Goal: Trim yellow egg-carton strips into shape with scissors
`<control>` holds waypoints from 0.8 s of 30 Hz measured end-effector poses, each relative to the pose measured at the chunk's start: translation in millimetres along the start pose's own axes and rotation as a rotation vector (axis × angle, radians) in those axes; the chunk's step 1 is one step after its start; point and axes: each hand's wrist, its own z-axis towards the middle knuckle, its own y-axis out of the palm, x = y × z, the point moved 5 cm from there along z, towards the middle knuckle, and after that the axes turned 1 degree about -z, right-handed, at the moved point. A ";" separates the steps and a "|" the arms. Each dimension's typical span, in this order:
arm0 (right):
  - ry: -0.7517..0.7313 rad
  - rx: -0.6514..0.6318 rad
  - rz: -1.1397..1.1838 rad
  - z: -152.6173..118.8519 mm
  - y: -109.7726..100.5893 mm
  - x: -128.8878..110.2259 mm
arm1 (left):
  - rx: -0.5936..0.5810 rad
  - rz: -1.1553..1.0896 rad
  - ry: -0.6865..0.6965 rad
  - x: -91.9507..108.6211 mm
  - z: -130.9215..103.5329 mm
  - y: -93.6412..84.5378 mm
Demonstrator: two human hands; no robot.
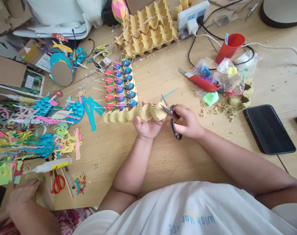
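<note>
My left hand (149, 127) is closed round a strip of egg carton (128, 115), a row of tan pulp cups, from below near its right end. In my right hand (188, 120) is a pair of black-handled scissors (174, 122), fingers in the loops. Their blades stand apart at the strip's right-end cup; whether they touch the pulp I cannot tell. Just beyond the strip stand rows of painted egg-carton cups (120, 88) in red, purple and blue, with pins stuck in them.
Yellow egg trays (150, 29) and a power strip (193, 14) lie at the back. A red cup (230, 47), a red-handled knife (203, 81), clay bags, pulp scraps and a phone (269, 129) are at right. Paper crafts, a glue bottle (52, 164), red scissors (57, 182) and another person's hand (23, 195) are at left.
</note>
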 end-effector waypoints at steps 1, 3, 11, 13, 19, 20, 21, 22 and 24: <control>0.001 -0.002 0.001 0.0 0.0 0.3 | 0.001 0.005 0.001 0.5 0.0 0.6; -0.003 -0.003 0.001 0.3 0.2 1.3 | -0.008 0.007 0.009 1.6 0.2 1.6; 0.112 0.023 0.019 1.1 -0.2 12.3 | 0.026 0.034 -0.008 0.8 1.8 -3.7; 0.184 0.072 0.076 0.7 -2.3 14.4 | 0.020 0.036 -0.021 0.4 1.8 -3.4; 0.364 0.089 0.445 0.4 -1.0 14.6 | -0.031 -0.003 -0.002 1.0 4.1 -3.2; 0.364 0.042 0.483 0.9 0.8 12.7 | -0.041 -0.011 0.008 1.3 4.4 -3.5; 0.354 -0.012 0.506 1.4 2.6 10.4 | -0.044 -0.016 0.015 1.5 4.7 -4.2; 0.337 -0.070 0.515 1.7 4.6 8.3 | -0.037 -0.017 0.020 1.6 4.9 -5.1; 0.285 -0.178 0.506 1.5 8.7 5.4 | -0.015 -0.014 0.025 1.9 5.3 -6.6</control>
